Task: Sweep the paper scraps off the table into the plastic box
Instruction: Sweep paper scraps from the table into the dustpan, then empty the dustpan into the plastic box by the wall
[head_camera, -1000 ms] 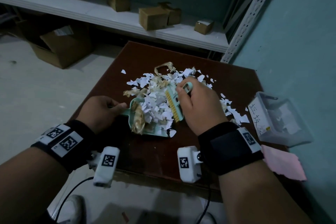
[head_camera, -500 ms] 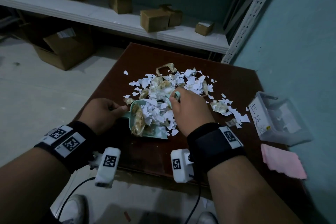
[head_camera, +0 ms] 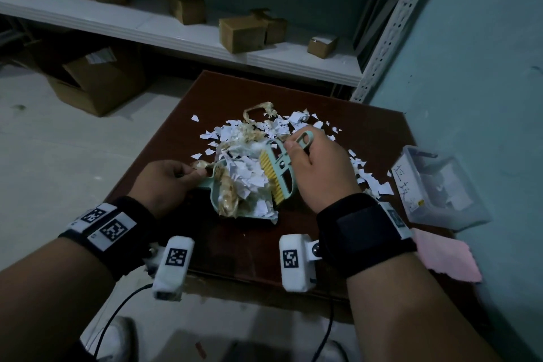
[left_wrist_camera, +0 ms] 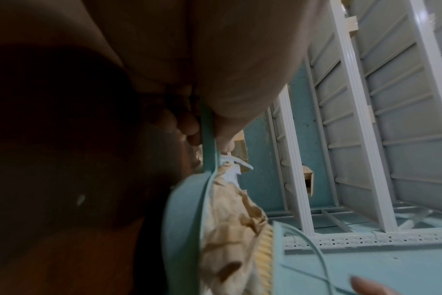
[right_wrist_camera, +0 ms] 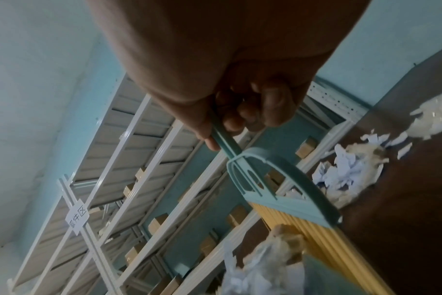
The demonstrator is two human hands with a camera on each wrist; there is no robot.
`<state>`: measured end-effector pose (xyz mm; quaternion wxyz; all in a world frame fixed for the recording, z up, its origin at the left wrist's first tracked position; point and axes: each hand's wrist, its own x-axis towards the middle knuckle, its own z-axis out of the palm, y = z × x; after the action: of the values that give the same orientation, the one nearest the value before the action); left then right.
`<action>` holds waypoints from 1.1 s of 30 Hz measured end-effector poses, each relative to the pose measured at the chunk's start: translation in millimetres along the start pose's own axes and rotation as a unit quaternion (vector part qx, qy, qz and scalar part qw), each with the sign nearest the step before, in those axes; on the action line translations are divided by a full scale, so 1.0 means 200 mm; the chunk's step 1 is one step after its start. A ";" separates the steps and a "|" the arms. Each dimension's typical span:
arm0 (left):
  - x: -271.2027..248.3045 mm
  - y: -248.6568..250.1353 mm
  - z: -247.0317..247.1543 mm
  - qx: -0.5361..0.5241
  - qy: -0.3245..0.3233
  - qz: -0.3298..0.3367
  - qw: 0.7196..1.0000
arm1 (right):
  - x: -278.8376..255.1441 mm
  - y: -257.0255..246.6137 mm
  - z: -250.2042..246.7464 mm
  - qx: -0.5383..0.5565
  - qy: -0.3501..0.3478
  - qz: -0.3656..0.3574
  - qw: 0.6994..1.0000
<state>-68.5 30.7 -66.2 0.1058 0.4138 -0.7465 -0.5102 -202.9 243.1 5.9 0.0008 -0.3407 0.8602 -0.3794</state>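
Two hands work at the near half of the table [head_camera: 367,138]. The left hand [head_camera: 164,182] has its fingers curled round the handle of the mint dustpan [head_camera: 232,211], thumb on top, keeping the pan flat on the wood with its mouth facing right. The right hand [head_camera: 320,167] has its fingers wrapped round the brush [head_camera: 279,176], whose looped handle end pokes out past the knuckles.

Half a second ago the brush was buried under that hand at the pan's mouth; now it has swung back into sight, yellow bristles pressed against the heap inside the pan. The stroke looks finished: the pan is piled high with white scraps and crumpled tan strips, some already lipping over the near rim.

Beyond the pan, the paper scraps [head_camera: 282,126] on the table have thinned but still form a loose drift across the middle, with a trail running right, beyond the right hand. At the right edge sits the plastic box [head_camera: 440,188], clear, holding a few pieces, well apart from the pan. A pink sheet [head_camera: 446,256] lies nearer than the box.

By my judgement the pan is full enough to need emptying; carried level, or the overhang spills.
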 end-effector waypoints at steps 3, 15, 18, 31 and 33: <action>-0.01 0.00 0.03 -0.042 0.001 -0.007 0.999 | -0.01 0.04 -0.11 0.016 0.050 0.017 0.998; -0.10 0.18 0.24 -0.163 -0.053 -0.004 0.985 | -0.11 0.20 -0.49 0.099 0.178 0.075 0.976; -0.10 0.27 0.33 -0.144 -0.062 0.021 0.987 | -0.13 0.25 -0.58 0.110 0.193 0.084 0.971; -0.06 0.88 0.86 -0.022 -0.088 0.158 0.983 | -0.16 0.55 -0.95 0.075 0.312 0.136 0.937; -0.05 0.98 0.95 0.000 -0.097 0.170 0.981 | -0.16 0.59 -0.98 0.048 0.320 0.159 0.933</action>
<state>-271.6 192.5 16.3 0.1184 0.2294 -0.8127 -0.5224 -297.7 446.2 60.9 -0.1976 -0.0594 0.8389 -0.5036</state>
